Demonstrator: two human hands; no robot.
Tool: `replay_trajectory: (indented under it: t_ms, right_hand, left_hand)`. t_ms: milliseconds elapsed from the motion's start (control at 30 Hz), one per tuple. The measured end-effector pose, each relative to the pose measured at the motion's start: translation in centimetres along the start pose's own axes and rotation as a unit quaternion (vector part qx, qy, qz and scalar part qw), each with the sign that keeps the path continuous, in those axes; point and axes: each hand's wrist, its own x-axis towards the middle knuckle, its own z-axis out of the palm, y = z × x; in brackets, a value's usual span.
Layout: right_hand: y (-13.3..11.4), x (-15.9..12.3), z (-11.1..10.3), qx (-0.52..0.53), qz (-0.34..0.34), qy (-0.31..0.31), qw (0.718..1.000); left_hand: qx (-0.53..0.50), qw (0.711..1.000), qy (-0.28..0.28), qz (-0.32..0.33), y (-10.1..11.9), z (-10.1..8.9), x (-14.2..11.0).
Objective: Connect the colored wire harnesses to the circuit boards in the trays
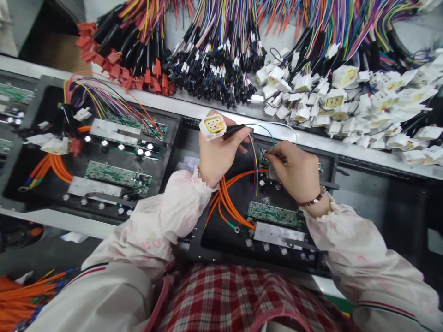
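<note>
My left hand (221, 150) is closed round the black sleeve of a wire harness, whose white connector (212, 127) with a yellow face sticks out past my knuckles. Thin coloured wires (256, 166) fan out of the sleeve's other end; yellow and purple ones hang down, while a green and a white one arc right. My right hand (296, 168) pinches thin wires from that harness between thumb and fingers; which of them cannot be told exactly. Below both hands lies a black housing with a green circuit board (275, 214), a metal bar (278, 235) and thick orange cables (230, 203).
Another housing on the left holds wired circuit boards (117, 175). Along the back lie bundles with red connectors (157, 76), black ends (214, 69) and white connectors (342, 101). More orange cables (27, 293) lie at lower left. A metal rail (194, 108) runs behind the housings.
</note>
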Motion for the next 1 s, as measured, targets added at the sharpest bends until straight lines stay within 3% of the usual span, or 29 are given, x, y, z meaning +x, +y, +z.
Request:
replay_trajectory:
  t_ms: [400,533,700,867,1000]
  right_hand:
    - [-0.1,0.1,-0.1,-0.025,0.005,-0.021,0.999]
    - [-0.3,-0.5,-1.1,-0.036,0.004,-0.027,0.999]
    - [-1.3,-1.5,-2.8,-0.002,-0.058,-0.101,0.993]
    - [-1.9,-0.2,-2.0,-0.009,-0.028,0.027,0.999]
    - [-1.2,0.6,-0.7,-0.047,-0.009,0.008,0.999]
  left_hand:
    - [0.031,0.999,-0.009,-0.011,0.1,-0.1,0.0]
    - [0.033,0.999,-0.004,-0.017,0.1,0.0,0.1]
    - [0.008,1.0,0.0,-0.026,0.4,0.2,0.0]
    - [0.009,1.0,-0.002,-0.019,0.5,0.2,-0.1]
    - [0.024,0.999,-0.004,-0.026,0.4,0.1,0.0]
